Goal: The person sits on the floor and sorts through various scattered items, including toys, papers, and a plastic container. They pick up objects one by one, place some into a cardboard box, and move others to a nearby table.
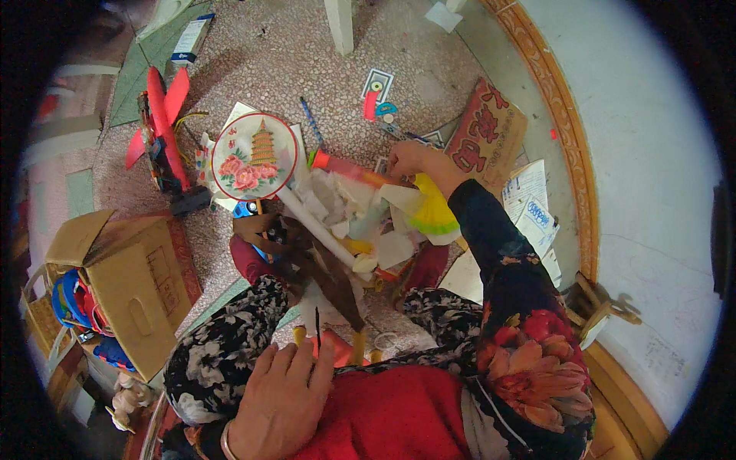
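My left hand (284,397) rests palm down at my lap, over red cloth (397,411). A thin dark strip (317,328) runs up from between its fingers; whether they grip it is unclear. My right hand (417,161) reaches over the floor, fingers curled down beside an orange tube-like thing (362,172). Its fingertips are partly hidden. Below its wrist lies a yellow pleated fan (428,210). Crumpled pale paper and plastic scraps (328,195) are heaped between my feet. A round fan (253,158) with a pagoda and flowers lies left of them, its white handle crossing a brown cloth strip (333,282).
A red toy aeroplane (164,126) and a cardboard box (135,293) of toys stand left. Ahead lie a blue pen (311,122), a playing card (377,85) and a blue protractor (386,109). Lettered cardboard (483,138) and papers (529,213) lie right, near the wall (638,172).
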The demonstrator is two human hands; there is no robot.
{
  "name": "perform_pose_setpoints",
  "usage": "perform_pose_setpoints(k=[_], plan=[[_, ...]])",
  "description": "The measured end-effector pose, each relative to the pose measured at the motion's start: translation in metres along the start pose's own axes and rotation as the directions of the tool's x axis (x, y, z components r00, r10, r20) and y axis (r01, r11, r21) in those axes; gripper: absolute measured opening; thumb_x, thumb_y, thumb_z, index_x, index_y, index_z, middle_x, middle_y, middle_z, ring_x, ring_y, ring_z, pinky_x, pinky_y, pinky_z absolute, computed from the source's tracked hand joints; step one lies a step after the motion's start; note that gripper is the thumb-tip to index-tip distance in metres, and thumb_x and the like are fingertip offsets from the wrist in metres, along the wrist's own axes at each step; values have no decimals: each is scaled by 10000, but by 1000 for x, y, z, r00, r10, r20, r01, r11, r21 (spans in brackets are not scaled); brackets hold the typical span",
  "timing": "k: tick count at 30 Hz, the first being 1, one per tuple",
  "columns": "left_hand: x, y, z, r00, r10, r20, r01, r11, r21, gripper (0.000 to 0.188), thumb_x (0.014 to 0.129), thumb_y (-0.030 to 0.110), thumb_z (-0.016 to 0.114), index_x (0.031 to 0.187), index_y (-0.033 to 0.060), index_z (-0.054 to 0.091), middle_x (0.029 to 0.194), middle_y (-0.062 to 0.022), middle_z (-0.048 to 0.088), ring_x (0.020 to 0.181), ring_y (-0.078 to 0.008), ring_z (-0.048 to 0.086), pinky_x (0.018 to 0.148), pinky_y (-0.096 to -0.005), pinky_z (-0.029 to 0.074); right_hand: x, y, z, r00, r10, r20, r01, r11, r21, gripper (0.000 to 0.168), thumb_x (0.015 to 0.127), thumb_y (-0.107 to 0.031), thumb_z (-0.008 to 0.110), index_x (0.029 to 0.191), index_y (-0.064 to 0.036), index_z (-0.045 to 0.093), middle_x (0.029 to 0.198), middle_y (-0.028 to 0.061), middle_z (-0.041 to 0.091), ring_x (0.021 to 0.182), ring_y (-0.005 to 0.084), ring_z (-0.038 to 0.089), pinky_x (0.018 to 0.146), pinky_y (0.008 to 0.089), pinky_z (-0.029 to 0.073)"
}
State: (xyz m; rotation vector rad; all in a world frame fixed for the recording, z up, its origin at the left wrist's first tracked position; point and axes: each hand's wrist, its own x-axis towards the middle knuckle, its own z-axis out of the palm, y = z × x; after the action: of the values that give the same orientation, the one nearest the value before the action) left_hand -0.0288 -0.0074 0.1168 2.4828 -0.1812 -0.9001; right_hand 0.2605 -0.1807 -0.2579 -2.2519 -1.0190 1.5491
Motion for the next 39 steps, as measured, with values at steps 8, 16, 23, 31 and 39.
perform_pose_setpoints(k=[8,16,23,31,39], plan=[[7,-1,-1,998,5,-56,-1,998,69,403,799,140,519,1171,-13,497,1017,-152,562,901,-279,561,811,-381,446,37,11,-8,525,241,-817,-215,966,146,280,646,-328,726,726,-67,665,761,160,645,724,330,634,645,434,505],[5,-3,0,1000,14,-28,-14,1000,9,395,860,74,472,1245,-6,440,1103,-181,550,971,-326,542,844,-427,437,65,3,0,456,387,-801,-358,904,233,285,636,-315,731,788,-80,677,814,142,655,787,325,637,711,428,512],[2,4,-1,999,-5,-49,8,999,52,388,848,78,479,1227,-5,455,1077,-175,556,936,-314,553,828,-421,451,66,-8,-6,442,469,-765,-428,859,279,248,656,-250,709,818,-73,643,852,141,658,823,317,641,725,429,513],[-3,7,0,996,12,-88,-6,997,76,401,834,81,522,1222,1,465,1065,-167,561,930,-309,557,831,-415,460,48,16,-8,565,129,-815,-73,992,106,273,695,-234,702,895,-55,651,781,123,658,669,274,635,592,402,498],[-3,4,-4,988,29,-151,-29,1000,-4,429,747,136,617,1137,-5,509,927,-152,589,813,-296,586,710,-393,467,-97,-87,-96,939,-84,-333,286,726,626,133,815,-128,613,847,-1,632,711,37,611,503,75,485,457,226,368]])
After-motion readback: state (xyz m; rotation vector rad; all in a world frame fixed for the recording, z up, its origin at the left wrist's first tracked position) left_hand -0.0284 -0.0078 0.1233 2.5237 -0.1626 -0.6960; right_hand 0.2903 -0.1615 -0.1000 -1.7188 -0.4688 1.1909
